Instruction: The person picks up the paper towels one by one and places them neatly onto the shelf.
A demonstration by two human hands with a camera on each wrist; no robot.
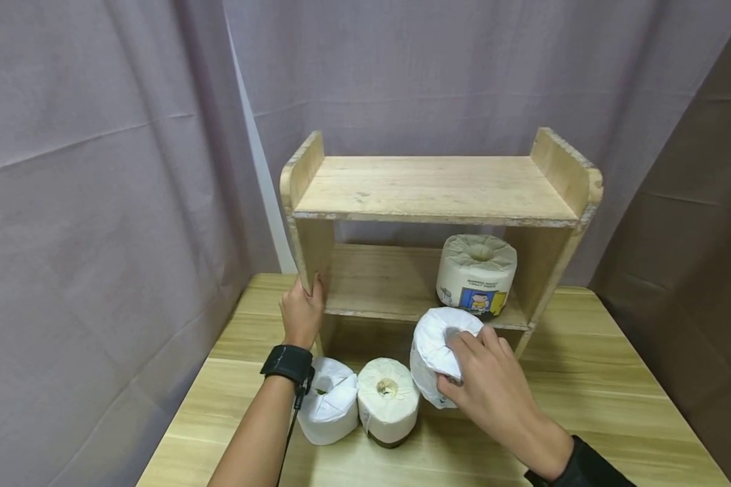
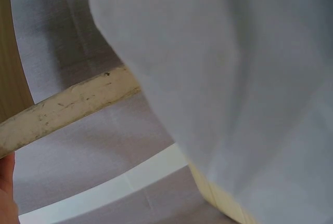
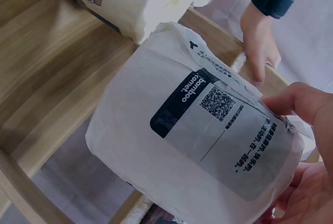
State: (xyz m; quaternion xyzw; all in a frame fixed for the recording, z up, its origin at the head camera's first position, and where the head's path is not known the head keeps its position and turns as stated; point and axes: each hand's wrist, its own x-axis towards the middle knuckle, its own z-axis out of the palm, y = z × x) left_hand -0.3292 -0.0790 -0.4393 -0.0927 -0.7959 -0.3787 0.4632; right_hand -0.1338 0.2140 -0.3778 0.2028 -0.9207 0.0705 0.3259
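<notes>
White paper wraps the toilet roll (image 1: 425, 368) that our right hand (image 1: 493, 385) grips by its end, fingers dipped into the core hole and thumb at the near rim, clamped on the wall between. It is tilted, just below and right of centre in the head view, before the middle shelf (image 1: 378, 281); whether it touches the shelf edge, we cannot tell. We judge that the thin wrapper could tear, so our pressure should sit on the firm core, and we should level the roll gently.

Left of centre, our left hand (image 1: 302, 314) holds the left side panel (image 1: 313, 240), fingers curled round it; a steady hold there should guard the wooden shelf unit (image 1: 432, 186) against bumps.

Further out, right of centre, a cartoon-printed cream roll (image 1: 466, 274) stands on the middle shelf. At lower centre, a second white roll (image 1: 329, 426) and a plain cream roll (image 1: 390, 419) stand side by side on the wood-grain tabletop (image 1: 597, 419). Grey curtain (image 1: 414, 74) fills the top of the frame.
</notes>
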